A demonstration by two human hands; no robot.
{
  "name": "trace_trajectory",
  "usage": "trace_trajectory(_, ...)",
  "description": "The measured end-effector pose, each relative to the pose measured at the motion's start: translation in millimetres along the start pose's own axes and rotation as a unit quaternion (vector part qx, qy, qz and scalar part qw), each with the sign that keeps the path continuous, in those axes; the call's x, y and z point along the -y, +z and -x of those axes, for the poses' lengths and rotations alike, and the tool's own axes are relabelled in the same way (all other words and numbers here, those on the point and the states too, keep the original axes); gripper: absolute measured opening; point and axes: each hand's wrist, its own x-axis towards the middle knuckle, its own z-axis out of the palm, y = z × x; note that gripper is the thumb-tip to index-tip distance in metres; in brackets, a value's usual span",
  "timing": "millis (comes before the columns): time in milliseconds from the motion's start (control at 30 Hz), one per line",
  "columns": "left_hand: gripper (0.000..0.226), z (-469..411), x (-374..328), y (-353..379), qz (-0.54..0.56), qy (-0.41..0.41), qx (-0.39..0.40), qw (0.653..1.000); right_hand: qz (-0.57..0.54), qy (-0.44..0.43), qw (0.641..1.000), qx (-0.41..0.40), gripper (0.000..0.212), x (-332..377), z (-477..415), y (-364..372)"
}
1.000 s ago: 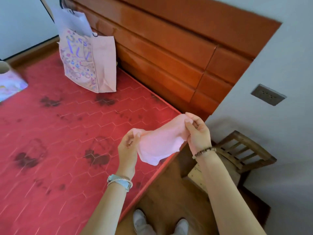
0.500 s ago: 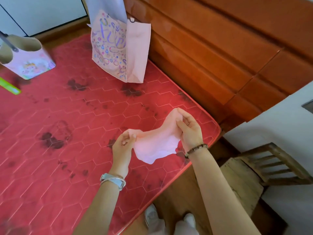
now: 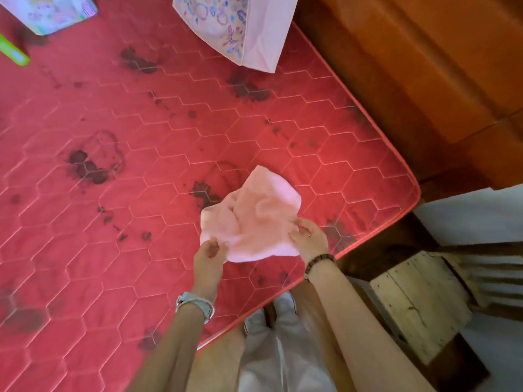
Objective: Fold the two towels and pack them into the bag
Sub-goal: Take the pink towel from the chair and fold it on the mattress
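Pink towel point(image 3: 254, 219) pinched at near corners by left hand point(image 3: 209, 256) and right hand point(image 3: 310, 241), held over red mattress point(image 3: 141, 165).

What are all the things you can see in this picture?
towel: one, pink, crumpled, near the mattress corner
bag: one, pink with doodles, top middle on the mattress
small bag: one, pastel, top left
green object: one, left edge
mattress: one, red, stained
headboard: one, brown wood, top right
chair: one, pale wood, lower right
shoes: two, white, on the floor
left hand: one, grips towel, watch on wrist
right hand: one, grips towel, bead bracelet
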Motion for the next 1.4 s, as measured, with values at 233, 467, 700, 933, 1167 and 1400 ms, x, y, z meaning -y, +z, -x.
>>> trace_trajectory(233,0.04,-27,28,6,-0.03,-0.078,-0.098,0.992,0.089,0.177,0.979,0.046,0.038,-52,-46,-2)
trace_trajectory(467,0.044,-93,20,5,-0.051,-0.02,-0.138,0.989,0.059,0.12,0.991,-0.03,0.053,-29,-96,2)
trace_trajectory(700,0.036,-154,0,32,-0.103,0.079,-0.089,0.988,0.035,0.093,0.994,-0.044,0.056,-17,-157,20)
trace_trajectory(933,0.044,-175,-1,63,-0.231,0.021,-0.058,0.971,0.047,0.139,0.989,-0.02,0.032,-23,-173,26)
trace_trajectory(1167,0.018,-163,-13,64,-0.135,0.005,-0.053,0.989,-0.024,0.15,0.988,-0.004,0.005,-21,-146,20)
trace_trajectory(1400,0.018,-125,-4,31,-0.066,-0.035,-0.105,0.992,0.03,0.09,0.993,-0.064,0.012,-36,-109,-1)
